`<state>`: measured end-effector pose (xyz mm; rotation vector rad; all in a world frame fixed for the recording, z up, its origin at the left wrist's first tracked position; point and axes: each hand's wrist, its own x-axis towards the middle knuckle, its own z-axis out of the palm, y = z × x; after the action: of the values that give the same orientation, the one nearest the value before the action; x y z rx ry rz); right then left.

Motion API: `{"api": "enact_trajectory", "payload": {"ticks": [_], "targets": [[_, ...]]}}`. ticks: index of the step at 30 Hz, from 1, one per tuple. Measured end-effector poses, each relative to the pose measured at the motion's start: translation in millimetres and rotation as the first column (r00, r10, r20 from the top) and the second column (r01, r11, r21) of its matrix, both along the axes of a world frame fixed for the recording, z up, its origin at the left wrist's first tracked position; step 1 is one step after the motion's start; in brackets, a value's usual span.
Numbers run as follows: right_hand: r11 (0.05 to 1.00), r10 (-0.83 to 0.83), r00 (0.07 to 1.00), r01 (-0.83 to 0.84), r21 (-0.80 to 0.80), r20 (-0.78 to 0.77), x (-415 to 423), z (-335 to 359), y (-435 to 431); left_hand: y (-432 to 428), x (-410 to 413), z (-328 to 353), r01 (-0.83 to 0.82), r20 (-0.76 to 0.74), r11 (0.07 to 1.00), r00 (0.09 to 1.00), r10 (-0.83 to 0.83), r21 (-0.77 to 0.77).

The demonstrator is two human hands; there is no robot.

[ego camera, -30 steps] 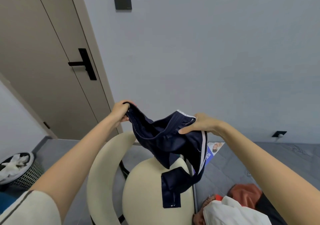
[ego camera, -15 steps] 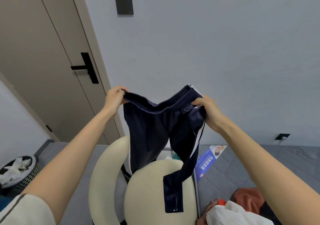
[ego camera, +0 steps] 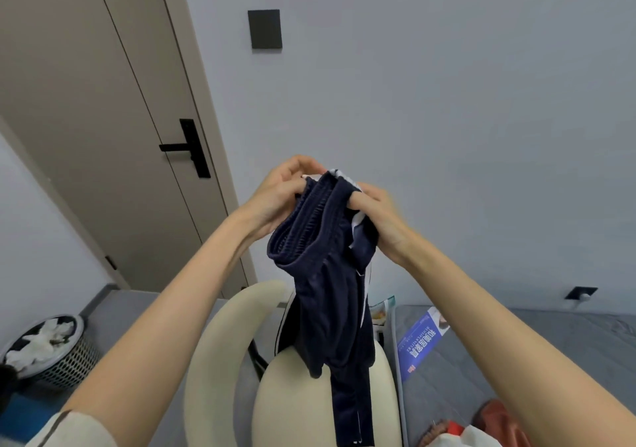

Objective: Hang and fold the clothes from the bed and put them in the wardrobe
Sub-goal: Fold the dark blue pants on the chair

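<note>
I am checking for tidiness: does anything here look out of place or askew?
The navy trousers, gripped at the waistband by the left hand and right hand, hang unevenly: one leg bunches short over the cream chair. A blue booklet lies askew on the grey surface beside it.

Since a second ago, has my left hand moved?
Yes. The left hand has risen toward the black wall panel and shifted right, away from the door handle, gathering the navy trousers against the right hand.
</note>
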<state>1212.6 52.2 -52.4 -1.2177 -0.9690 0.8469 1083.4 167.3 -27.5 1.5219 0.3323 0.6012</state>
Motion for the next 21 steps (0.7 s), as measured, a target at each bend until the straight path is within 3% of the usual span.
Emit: {"api": "enact_trajectory", "payload": {"ticks": [7,11,13,15,16,18,21], "targets": [[0.998,-0.033,0.99,0.04,-0.048,0.14,5,-9,-4,0,-3,-5,-0.012,-0.048,0.998,0.999,0.014,0.056],[0.996,0.015,0.974,0.005,-0.087,0.227,14,-8,-6,3,-5,-8,-0.15,-0.094,0.97,0.981,0.17,0.19],[0.997,-0.05,0.976,0.061,-0.046,0.213,14,-5,-7,8,-9,-13,-0.224,-0.028,0.971,0.973,0.227,0.085],[0.987,-0.158,0.979,0.157,0.023,0.129,17,0,-6,13,-17,-23,-0.142,0.044,0.983,0.988,0.148,-0.119],[0.98,-0.197,0.977,0.193,0.053,0.084,18,3,-6,13,-20,-31,-0.09,0.031,0.987,0.995,0.095,-0.132],[0.972,-0.221,0.975,0.217,0.085,0.032,21,11,-4,4,-20,-47,-0.078,-0.062,0.997,0.995,0.077,-0.016],[0.974,-0.203,0.979,0.2,0.11,0.02,20,23,1,-3,-7,-50,-0.306,-0.021,0.947,0.951,0.309,0.103]]}}
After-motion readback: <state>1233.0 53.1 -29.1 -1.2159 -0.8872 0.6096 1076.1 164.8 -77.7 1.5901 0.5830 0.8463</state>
